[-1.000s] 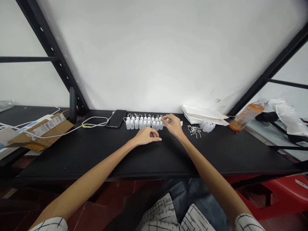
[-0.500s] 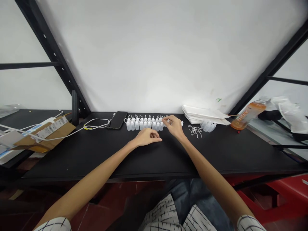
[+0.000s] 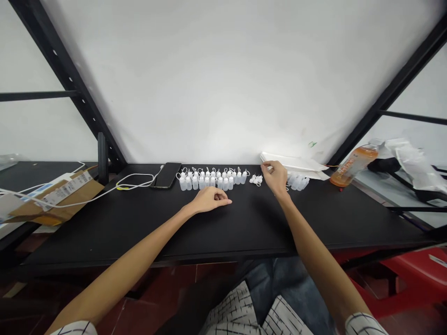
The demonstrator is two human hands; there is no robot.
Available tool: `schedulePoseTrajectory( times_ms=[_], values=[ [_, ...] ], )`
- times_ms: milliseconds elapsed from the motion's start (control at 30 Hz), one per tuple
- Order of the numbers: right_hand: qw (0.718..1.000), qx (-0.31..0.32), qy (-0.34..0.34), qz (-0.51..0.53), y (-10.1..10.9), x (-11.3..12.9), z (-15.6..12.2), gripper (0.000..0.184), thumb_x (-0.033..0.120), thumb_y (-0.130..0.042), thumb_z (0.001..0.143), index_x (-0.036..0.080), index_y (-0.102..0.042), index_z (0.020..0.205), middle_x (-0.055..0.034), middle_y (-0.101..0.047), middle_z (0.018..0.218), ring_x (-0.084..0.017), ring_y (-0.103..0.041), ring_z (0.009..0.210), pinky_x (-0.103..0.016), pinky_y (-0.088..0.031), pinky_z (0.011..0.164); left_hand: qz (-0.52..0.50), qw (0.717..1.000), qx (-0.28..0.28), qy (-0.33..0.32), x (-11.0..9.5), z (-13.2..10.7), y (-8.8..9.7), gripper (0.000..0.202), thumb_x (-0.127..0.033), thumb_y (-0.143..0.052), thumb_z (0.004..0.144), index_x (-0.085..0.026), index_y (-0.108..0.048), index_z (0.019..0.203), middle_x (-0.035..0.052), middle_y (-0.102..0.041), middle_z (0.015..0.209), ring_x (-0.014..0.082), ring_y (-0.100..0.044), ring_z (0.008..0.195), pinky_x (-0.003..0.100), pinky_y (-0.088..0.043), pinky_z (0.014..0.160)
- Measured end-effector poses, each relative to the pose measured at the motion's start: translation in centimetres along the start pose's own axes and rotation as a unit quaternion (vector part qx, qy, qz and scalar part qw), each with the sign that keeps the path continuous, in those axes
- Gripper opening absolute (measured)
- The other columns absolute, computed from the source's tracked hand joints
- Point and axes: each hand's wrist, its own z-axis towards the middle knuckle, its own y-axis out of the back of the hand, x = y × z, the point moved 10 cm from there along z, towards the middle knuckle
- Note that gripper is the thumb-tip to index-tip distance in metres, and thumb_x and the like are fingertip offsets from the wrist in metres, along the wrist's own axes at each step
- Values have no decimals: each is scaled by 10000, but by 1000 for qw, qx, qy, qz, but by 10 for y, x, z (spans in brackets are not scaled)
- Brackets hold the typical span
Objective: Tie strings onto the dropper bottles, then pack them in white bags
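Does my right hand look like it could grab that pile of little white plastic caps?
Probably yes: the right hand is close beside the little white plastic caps, and only smooth black tabletop seems to show between them.

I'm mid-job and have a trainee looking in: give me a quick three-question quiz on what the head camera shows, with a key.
1. Which lies on the table to the left of the rows of squeeze bottles?
A) orange drink bottle
B) smartphone
C) stack of white paper

2. True or false: the right hand is closer to the smartphone than the left hand is.

3. Fill in: the small white plastic pieces lie between the squeeze bottles and the ____ hand.

Key: 1. B; 2. False; 3. right
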Motion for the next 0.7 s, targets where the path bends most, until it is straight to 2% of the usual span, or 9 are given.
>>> schedulePoseTrajectory(
  times_ms=[100,167,300,433,533,600,700],
  values=[
    [995,48,-17,-86,-3,-24,0,176,233,-581,803,188,-731,883,-84,-706,948,-223,-610,780,-330,-429,708,12,1000,4,11,1,0,0,346,-528,-653,791,-202,-765,814,35,-729,769,171,-608,688,267,-406,636],
    [988,93,-20,-118,-11,-31,-5,175,227,-598,801,211,-737,906,-65,-710,958,-242,-622,877,-321,-425,705,15,1000,7,12,1,1,-1,342,-524,-645,799,-203,-762,820,33,-731,779,171,-610,696,269,-409,647],
    [978,151,-16,-145,-26,-28,-12,188,237,-601,814,244,-741,940,-43,-709,954,-238,-626,909,-308,-417,687,5,1000,11,8,2,1,-2,350,-531,-633,808,-206,-758,839,39,-736,811,181,-622,723,276,-422,665],
    [975,165,-12,-151,-29,-26,-13,206,218,-578,825,244,-741,948,-42,-708,955,-236,-626,902,-307,-406,674,7,1000,13,-4,2,1,-2,361,-546,-622,816,-211,-757,834,35,-732,803,181,-628,730,276,-427,673],
    [984,111,-8,-142,-11,-25,-6,208,224,-575,837,228,-732,973,-52,-702,967,-227,-619,887,-304,-398,678,14,1000,12,-11,1,0,-2,363,-541,-616,822,-207,-756,830,36,-731,793,181,-625,716,278,-426,666],
    [987,38,-22,-154,14,-29,-1,210,253,-562,860,209,-725,986,-68,-690,990,-221,-609,852,-307,-377,664,16,1000,10,-12,0,0,-1,364,-538,-612,824,-203,-755,829,37,-731,790,183,-626,713,281,-427,665],
    [974,-75,-61,-204,60,-45,-1,253,309,-528,898,170,-720,986,-105,-668,1011,-225,-584,819,-317,-319,633,20,1000,14,-14,-2,-1,-1,379,-544,-593,833,-201,-753,840,35,-733,801,186,-631,727,282,-432,672]
  ],
)
